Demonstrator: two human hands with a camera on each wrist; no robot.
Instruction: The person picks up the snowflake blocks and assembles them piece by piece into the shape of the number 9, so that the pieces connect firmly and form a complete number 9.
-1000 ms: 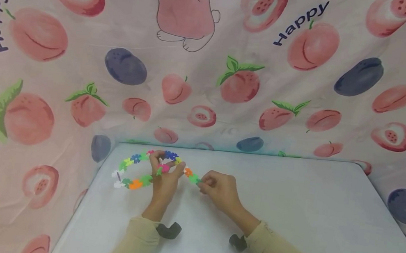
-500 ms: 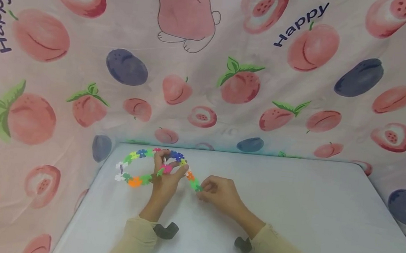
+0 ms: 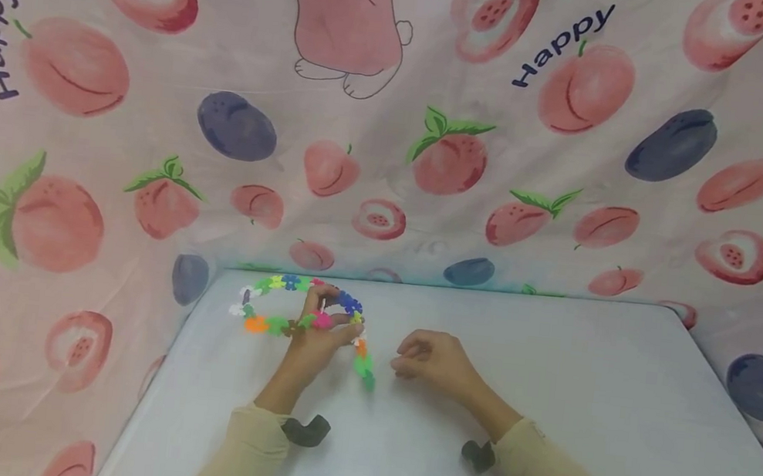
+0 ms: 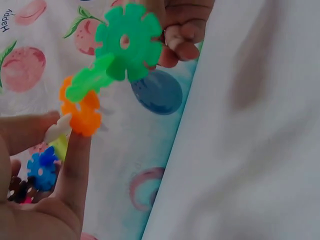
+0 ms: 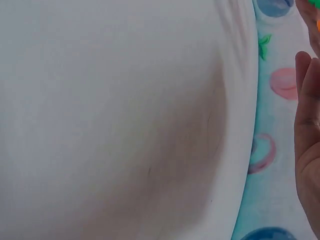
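A chain of interlocking plastic snowflake discs (image 3: 257, 324) in many colours loops round to the left of my left hand (image 3: 317, 346). Thumb and fingers of that hand pinch the chain near a white disc (image 4: 59, 128). From the pinch, an orange disc (image 4: 86, 120) and green discs (image 4: 139, 32) form a free tail, which hangs down toward the table in the head view. My right hand (image 3: 439, 364) is held to the right of the tail, apart from it. Its fingers are loosely bent, with nothing visible between them. Part of the loop is hidden behind the left fingers.
A white-covered table (image 3: 545, 410) spreads beneath both hands. A fruit-print cloth (image 3: 378, 137) hangs behind it and along its left side. Dark wrist mounts (image 3: 307, 430) protrude from the cuffs of both sleeves.
My right hand has let go of the chain's green end and moved right. The tail now hangs more steeply, and my left hand has turned the loop slightly to the right.
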